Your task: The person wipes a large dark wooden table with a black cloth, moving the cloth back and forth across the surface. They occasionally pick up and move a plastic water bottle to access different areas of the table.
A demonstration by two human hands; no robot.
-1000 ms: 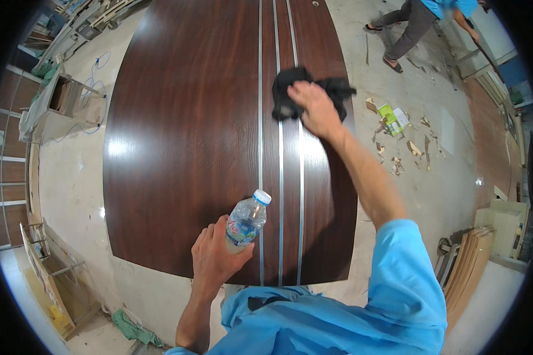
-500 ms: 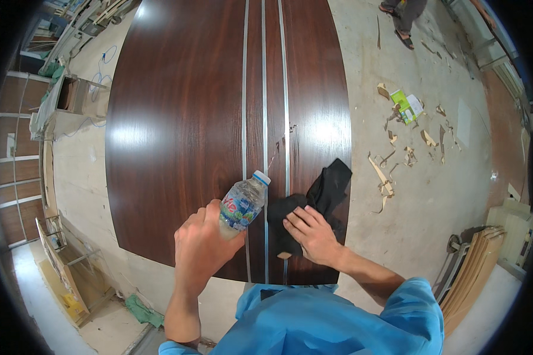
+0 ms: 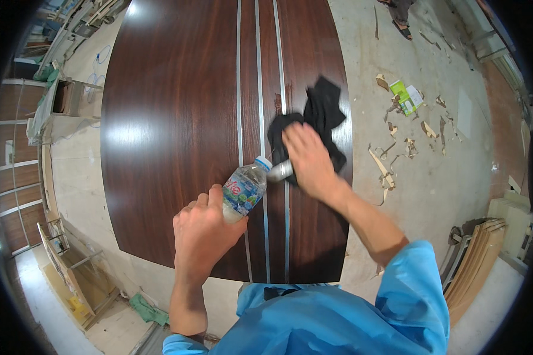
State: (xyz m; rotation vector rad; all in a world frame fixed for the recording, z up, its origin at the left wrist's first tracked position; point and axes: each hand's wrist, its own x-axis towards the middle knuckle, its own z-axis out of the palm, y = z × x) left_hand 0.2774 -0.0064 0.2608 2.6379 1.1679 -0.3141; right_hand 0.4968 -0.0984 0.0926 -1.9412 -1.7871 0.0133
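Note:
My left hand [image 3: 204, 228] is wrapped round a clear plastic bottle [image 3: 243, 192] with a blue and white label and a blue-rimmed white cap. The bottle leans to the upper right, its cap over the metal strips of a dark brown wooden panel [image 3: 172, 148]. On the panel's right part, my right hand [image 3: 308, 157] presses on a bunched black cloth [image 3: 326, 109], fingers stretched over it and slightly blurred. A pale, blurred patch shows at the cloth's near left edge, beside the bottle cap. A dark wet-looking mark lies beyond the cloth, between two strips.
Wood shavings [image 3: 382, 168] and a green and white packet [image 3: 407, 97] litter the floor at right. Another person's sandalled foot [image 3: 403, 29] stands at far right. Stacked boards [image 3: 474, 266] lean at lower right; a wooden frame [image 3: 65, 269] stands at lower left.
My right hand has pushed the black cloth away from me along the panel, over the spot where the dark marks were. The left hand and bottle have moved only slightly.

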